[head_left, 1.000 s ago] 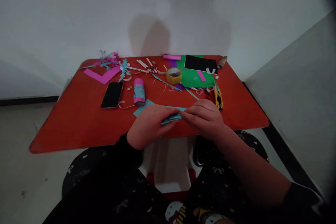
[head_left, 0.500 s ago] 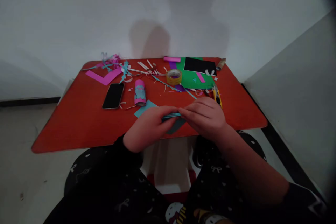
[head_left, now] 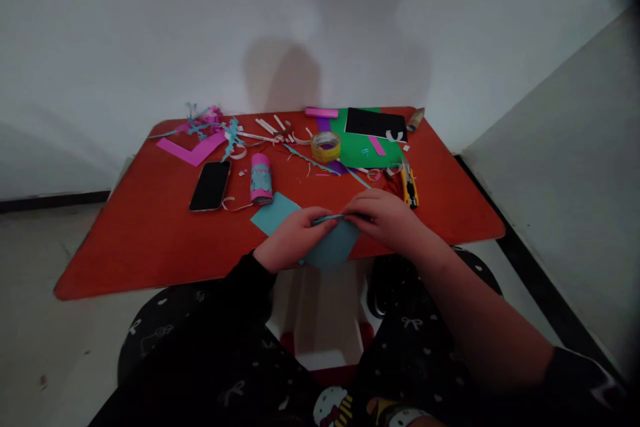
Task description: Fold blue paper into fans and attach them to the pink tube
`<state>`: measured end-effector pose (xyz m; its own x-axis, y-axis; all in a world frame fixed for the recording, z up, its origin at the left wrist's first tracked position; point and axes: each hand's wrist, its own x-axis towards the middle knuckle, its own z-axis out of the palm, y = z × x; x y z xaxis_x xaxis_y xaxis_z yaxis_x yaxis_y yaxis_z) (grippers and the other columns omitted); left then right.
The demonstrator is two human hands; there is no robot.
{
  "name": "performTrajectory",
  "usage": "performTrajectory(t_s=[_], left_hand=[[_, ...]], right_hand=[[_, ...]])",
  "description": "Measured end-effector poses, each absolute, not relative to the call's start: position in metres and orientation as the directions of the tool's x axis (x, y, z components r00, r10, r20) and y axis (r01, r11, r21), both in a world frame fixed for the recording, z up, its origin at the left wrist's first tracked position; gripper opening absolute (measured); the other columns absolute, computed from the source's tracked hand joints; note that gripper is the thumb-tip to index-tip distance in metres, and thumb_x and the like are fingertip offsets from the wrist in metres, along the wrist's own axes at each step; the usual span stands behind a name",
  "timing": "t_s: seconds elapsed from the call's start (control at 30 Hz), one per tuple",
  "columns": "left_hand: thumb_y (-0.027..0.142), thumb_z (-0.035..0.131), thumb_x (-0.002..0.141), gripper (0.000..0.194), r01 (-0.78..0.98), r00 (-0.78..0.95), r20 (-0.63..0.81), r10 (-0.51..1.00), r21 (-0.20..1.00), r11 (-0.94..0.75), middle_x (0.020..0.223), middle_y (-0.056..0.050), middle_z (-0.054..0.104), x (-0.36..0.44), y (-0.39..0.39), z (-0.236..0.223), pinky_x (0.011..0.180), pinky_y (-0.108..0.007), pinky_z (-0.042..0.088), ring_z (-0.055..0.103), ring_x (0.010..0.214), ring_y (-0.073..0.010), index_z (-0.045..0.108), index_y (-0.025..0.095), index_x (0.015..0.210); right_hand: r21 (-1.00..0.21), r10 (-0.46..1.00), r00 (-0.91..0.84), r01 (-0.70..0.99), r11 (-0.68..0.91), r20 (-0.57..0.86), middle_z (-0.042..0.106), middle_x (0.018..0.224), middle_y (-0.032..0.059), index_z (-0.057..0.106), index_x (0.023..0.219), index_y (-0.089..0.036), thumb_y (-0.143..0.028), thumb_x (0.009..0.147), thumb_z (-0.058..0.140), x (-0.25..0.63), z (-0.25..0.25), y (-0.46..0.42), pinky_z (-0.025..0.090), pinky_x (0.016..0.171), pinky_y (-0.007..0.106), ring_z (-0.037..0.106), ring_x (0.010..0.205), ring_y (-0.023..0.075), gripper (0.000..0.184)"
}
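Note:
Between both hands is a light-blue sheet of paper (head_left: 333,247), its upper edge folded over and its lower part hanging at the table's front edge. My left hand (head_left: 295,233) pinches the left end of the fold between thumb and fingers. At the right end, my right hand (head_left: 383,215) grips the same fold with its fingertips. Another piece of light-blue paper (head_left: 275,212) lies on the table just beyond my left hand. A small tube wrapped in pink and blue paper (head_left: 261,180) is behind it. Past my right hand lies a yellow box cutter (head_left: 409,187).
The red table (head_left: 135,233) stands against a wall. A phone (head_left: 211,185) lies to the left. Farther back are a roll of tape (head_left: 326,147), green paper (head_left: 360,153), a black sheet (head_left: 376,124), a pink paper strip (head_left: 193,150), a cardboard tube (head_left: 416,119) and scattered scraps.
The light-blue paper has tilted so that more of its hanging face shows. Both hands keep hold of the fold; the left hand has moved slightly to the right. The view has shifted slightly.

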<state>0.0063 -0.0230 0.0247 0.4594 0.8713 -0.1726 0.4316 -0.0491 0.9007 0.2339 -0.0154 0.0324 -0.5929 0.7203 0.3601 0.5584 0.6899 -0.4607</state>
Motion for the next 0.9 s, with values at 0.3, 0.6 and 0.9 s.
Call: performTrajectory(t_s=[0.3, 0.6, 0.9], left_hand=[[0.054, 0.076, 0.080, 0.043, 0.165, 0.438, -0.490, 0.754, 0.868, 0.468, 0.083, -0.002, 0.073, 0.003, -0.025, 0.010, 0.061, -0.025, 0.050, 0.064, 0.068, -0.0148, 0.071, 0.017, 0.101], [0.049, 0.071, 0.088, 0.030, 0.063, 0.479, -0.528, 0.701, 0.818, 0.572, 0.093, -0.006, 0.079, 0.000, -0.024, 0.012, 0.071, -0.032, 0.058, 0.071, 0.077, -0.0182, 0.075, 0.020, 0.094], [0.044, 0.061, 0.094, 0.032, 0.391, 0.512, -0.252, 0.821, 0.920, 0.039, 0.104, -0.006, 0.080, -0.005, -0.028, 0.024, 0.081, -0.032, 0.058, 0.074, 0.093, -0.0216, 0.075, 0.018, 0.107]], right_hand=[[-0.350, 0.632, -0.598, 0.529, 0.773, 0.492, 0.078, 0.091, 0.0081, 0.077, 0.097, -0.019, -0.020, 0.096, 0.061, 0.231, 0.017, -0.016, 0.054, 0.078, 0.033, 0.069, 0.086, 0.0205, 0.016], [-0.206, 0.515, -0.630, 0.499, 0.842, 0.582, 0.078, 0.091, 0.0068, 0.077, 0.102, -0.020, -0.019, 0.097, 0.061, 0.229, 0.011, -0.020, 0.055, 0.079, 0.034, 0.066, 0.080, 0.0181, 0.017], [-0.155, 0.449, -0.696, 0.445, 0.882, 0.561, 0.080, 0.101, 0.0055, 0.074, 0.117, -0.024, -0.020, 0.097, 0.064, 0.233, 0.009, -0.024, 0.055, 0.079, 0.034, 0.068, 0.087, 0.0185, 0.023]])
